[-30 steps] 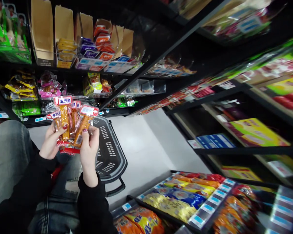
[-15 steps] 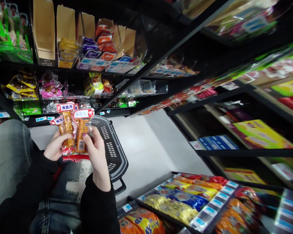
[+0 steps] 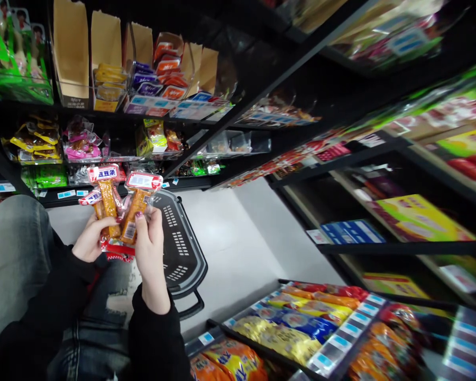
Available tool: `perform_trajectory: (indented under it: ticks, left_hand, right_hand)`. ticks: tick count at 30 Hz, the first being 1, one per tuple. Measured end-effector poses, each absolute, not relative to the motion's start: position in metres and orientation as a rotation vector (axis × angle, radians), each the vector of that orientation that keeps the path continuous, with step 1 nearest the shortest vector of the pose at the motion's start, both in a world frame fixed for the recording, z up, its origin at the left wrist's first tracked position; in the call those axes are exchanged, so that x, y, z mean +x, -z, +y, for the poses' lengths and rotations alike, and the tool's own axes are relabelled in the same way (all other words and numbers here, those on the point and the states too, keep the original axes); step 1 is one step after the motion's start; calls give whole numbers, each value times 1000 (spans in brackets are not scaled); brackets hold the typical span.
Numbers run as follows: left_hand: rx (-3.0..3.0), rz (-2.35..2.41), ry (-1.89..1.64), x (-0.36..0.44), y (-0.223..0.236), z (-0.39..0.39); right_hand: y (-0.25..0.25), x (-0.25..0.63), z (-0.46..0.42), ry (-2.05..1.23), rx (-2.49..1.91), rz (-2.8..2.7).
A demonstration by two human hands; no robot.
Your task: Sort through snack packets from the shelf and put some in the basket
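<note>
Several clear snack packets with golden-brown sticks inside are held up between both hands, above the knees. My left hand (image 3: pixel 91 237) is closed around the left-hand snack packets (image 3: pixel 109 203), its thumb lying across the front. One snack packet (image 3: pixel 135 214) with a red-and-white top and a barcode leans to the right, pinched in my right hand (image 3: pixel 150 243), thumb on its face. More red packaging shows beneath them. Behind my right hand, a dark shopping basket (image 3: pixel 178 246) with a slotted side rests on the pale floor.
Black shelves (image 3: pixel 150 114) of small packaged snacks and cardboard boxes stand ahead. Shelving on the right carries a yellow box (image 3: pixel 424 217) and blue packs (image 3: pixel 351 232). A low rack of colourful bags (image 3: pixel 285 330) is at the lower right, beside the pale floor (image 3: pixel 230 238).
The packet in my right hand has tilted, its top swinging right and slightly away from the others. My right hand has shifted a little left. The left-hand packets have turned slightly.
</note>
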State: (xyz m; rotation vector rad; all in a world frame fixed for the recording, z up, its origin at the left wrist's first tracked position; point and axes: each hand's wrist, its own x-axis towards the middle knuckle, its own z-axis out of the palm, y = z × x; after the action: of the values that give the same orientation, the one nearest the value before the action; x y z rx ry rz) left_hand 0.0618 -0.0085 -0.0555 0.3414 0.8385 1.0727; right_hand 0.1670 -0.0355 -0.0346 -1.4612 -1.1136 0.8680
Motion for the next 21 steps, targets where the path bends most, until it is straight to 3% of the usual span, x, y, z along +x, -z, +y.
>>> perform_trajectory:
  ticks: [9, 15, 21]
  left_hand:
    - [422, 865, -1103, 58, 58, -8]
    - [301, 813, -1090, 47, 55, -4]
    - [279, 792, -1080, 40, 48, -5]
  right_hand:
    - [26, 176, -34, -908, -1356, -1042]
    - [22, 192, -37, -1465, -815, -587]
    - [20, 194, -35, -1495, -540, -208]
